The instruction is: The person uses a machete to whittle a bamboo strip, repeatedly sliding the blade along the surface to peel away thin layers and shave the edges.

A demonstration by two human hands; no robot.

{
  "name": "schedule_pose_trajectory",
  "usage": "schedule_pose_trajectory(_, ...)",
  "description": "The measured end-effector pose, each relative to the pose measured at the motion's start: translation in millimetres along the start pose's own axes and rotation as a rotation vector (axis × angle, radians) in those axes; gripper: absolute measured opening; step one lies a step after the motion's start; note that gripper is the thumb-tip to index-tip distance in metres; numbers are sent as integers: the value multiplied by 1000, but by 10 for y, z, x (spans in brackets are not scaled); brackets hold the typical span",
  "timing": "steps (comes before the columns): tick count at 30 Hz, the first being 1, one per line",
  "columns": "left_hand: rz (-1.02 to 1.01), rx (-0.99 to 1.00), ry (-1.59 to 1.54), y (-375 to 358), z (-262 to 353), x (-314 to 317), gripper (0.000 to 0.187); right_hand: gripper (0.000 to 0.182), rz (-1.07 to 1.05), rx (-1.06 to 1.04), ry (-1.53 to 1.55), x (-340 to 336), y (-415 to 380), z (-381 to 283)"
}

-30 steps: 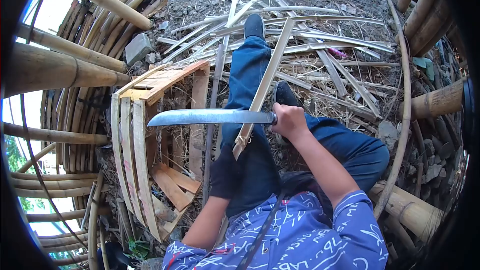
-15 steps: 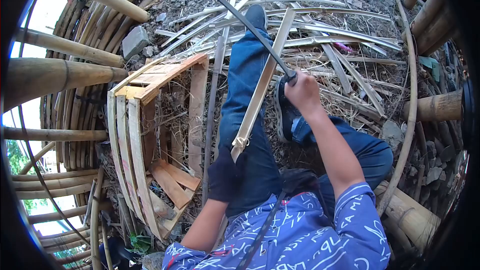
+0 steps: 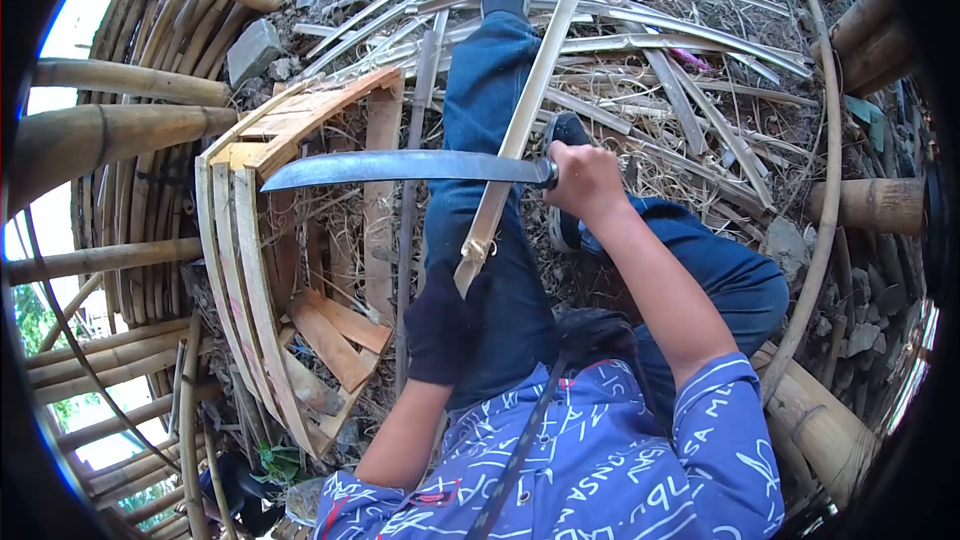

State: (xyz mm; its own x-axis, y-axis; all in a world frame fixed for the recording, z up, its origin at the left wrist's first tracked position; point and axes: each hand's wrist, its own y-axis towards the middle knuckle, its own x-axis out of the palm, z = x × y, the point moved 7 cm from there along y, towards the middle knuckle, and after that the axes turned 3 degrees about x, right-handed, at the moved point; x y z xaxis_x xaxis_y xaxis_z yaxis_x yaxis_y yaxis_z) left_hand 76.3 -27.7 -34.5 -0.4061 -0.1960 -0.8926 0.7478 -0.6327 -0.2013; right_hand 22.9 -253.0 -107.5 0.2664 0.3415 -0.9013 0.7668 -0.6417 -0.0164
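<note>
In a dark glove, my left hand (image 3: 446, 328) is closed round the near end of a split bamboo strip (image 3: 532, 98). The strip slants up and away over my outstretched leg, with a curl of shaving (image 3: 476, 248) near the glove. My bare right hand (image 3: 584, 180) grips the handle of a machete (image 3: 400, 165). Its long blade points left and lies across the strip in this view, with the broad side showing. The tip overlaps the edge of a wooden crate.
A slatted wooden crate (image 3: 240, 240) lies on its side at my left. Several split bamboo strips (image 3: 690, 35) and thin shavings (image 3: 650, 105) cover the ground ahead. Bamboo poles (image 3: 120, 135) line the left, and a grey block (image 3: 254, 51) sits beyond the crate.
The machete has swung from pointing up and away to pointing left, its broad side now in view. My right hand moved slightly left and down. The bamboo strip stays in my left hand.
</note>
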Motion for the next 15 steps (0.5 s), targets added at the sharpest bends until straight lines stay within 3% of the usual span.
schedule_pose_trajectory(4, 49, 62, -37, 7, 7, -28, 39, 20, -14, -6, 25, -1, 58, -8)
schedule_pose_trajectory(10, -13, 57, -27, -12, 17, 11, 39, 18, 116, 272, -13, -154, 487, 555)
schedule_pose_trajectory(15, -32, 6, -10, 0, -5, 32, 38, 18, 69, 239, -73, -66, 703, 616)
